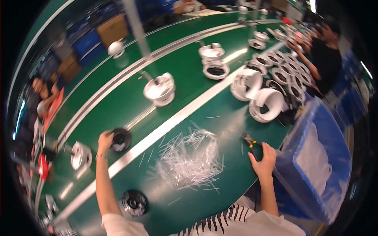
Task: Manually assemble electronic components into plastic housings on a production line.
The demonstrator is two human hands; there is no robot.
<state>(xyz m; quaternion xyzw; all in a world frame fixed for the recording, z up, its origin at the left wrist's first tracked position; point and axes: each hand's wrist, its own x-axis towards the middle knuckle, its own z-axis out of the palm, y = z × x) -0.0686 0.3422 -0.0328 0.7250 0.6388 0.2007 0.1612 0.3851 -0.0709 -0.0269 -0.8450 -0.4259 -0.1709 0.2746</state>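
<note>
My left hand [105, 143] reaches over the green conveyor belt, fingers closed on the edge of a black round part [121, 140]. In my right hand [266, 160], at the right side of the worktable, is a pair of cutting pliers [249, 142] with black and yellow handles, the jaws pointing away from me. A heap of thin clear plastic strips [191, 159] lies on the table between my hands. Another black round part [134, 203] rests on the table near my left forearm.
White housings [159, 89] stand along the belt [189, 80]. White rings [267, 105] crowd the table's far right. A blue bin [315, 161] lined with plastic, holding white material, stands by my right arm. Co-workers [325, 55] sit at right and far left.
</note>
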